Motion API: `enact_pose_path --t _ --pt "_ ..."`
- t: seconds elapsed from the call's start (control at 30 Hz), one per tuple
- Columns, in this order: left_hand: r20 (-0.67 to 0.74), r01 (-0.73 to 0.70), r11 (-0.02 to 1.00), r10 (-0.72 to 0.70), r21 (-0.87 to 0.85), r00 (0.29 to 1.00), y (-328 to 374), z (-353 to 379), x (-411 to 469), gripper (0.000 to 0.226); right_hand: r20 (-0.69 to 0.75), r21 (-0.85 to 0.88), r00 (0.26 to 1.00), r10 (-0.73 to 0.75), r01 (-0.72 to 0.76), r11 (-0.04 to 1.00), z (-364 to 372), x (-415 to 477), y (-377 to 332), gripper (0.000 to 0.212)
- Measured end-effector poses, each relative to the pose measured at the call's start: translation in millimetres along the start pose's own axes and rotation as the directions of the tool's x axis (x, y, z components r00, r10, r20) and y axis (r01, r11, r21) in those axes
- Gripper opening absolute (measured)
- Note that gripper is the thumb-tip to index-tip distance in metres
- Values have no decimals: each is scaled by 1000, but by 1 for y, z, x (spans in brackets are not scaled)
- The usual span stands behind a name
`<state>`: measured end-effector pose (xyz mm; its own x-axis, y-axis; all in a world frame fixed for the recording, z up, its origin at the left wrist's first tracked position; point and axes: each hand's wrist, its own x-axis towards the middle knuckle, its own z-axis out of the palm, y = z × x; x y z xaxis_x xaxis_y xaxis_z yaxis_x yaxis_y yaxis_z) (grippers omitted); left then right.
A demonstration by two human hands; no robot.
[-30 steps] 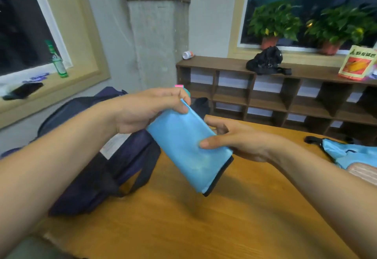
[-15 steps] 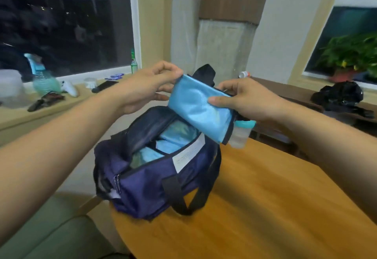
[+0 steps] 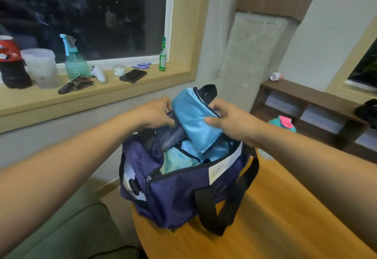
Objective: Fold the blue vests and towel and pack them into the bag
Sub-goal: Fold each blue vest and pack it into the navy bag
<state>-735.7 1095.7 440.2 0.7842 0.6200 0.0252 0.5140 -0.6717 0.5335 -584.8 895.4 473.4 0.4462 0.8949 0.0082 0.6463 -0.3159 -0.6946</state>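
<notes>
Two grips engaged: right grip pinching folded blue vest, lower end inside bag mouth below; left grip holding bag flap. Blue pieces already packed; release remains.

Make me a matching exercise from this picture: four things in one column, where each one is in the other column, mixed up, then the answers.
Things:
1. vest
2. bag
3. phone
4. spray bottle

Places:
A. flat on the windowsill
B. open, on the table
C. upright on the windowsill
D. in the right hand, over the bag's opening

Pairs: 1-D, 2-B, 3-A, 4-C
</notes>
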Motion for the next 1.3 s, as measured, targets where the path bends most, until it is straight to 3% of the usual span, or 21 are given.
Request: enact_pose_path --t 0.07,0.13,0.2,0.3,0.43,0.53,0.63,0.67,0.73,0.87,1.03,1.17,1.3 --pt "-47 23 1000 -23 -7 999 -8 0 6 28 74 -57 997 -6 10 998 3 1 -1 11" --pt "-93 43 992 -54 -118 994 -16 -2 8 13 159 -139 987 14 9 990 4 3 -3 13" --pt "-93 74 966 -100 -247 991 -25 -5 9 21 250 -276 964 85 -13 961 6 4 -5 17" --pt "-87 101 901 -151 -421 985 -32 -7 7 29 303 -563 928 217 -10 826 11 13 -3 29" --pt "-117 68 918 -123 -390 986 -30 -3 6 30 276 -755 926 257 43 654 31 28 3 25" --pt "-144 41 945 -92 -325 985 -24 -2 5 28 187 -830 964 191 51 556 41 29 6 43" --pt "-184 11 962 -63 -274 981 -20 -4 2 25 101 -886 992 -80 126 447 47 28 2 46" --pt "-199 1 966 -54 -259 979 -19 -4 2 24 147 -867 979 -140 195 459 48 28 1 37" --pt "-217 -17 974 -33 -225 976 -16 -3 0 22 256 -790 962 -99 267 552 51 27 -5 31" --pt "-223 -56 977 9 -204 975 -12 -2 -2 22 375 -786 917 132 239 571 62 24 -1 75" --pt "-215 -53 986 19 -155 976 -13 2 -6 21 432 -798 854 290 212 565 60 29 6 104" --pt "-185 -40 992 17 -122 983 -10 2 -6 20 441 -823 804 398 186 536 70 30 9 111" --pt "-194 -30 996 13 -83 981 1 -3 -9 17 476 -762 787 393 146 631 55 30 -8 116"
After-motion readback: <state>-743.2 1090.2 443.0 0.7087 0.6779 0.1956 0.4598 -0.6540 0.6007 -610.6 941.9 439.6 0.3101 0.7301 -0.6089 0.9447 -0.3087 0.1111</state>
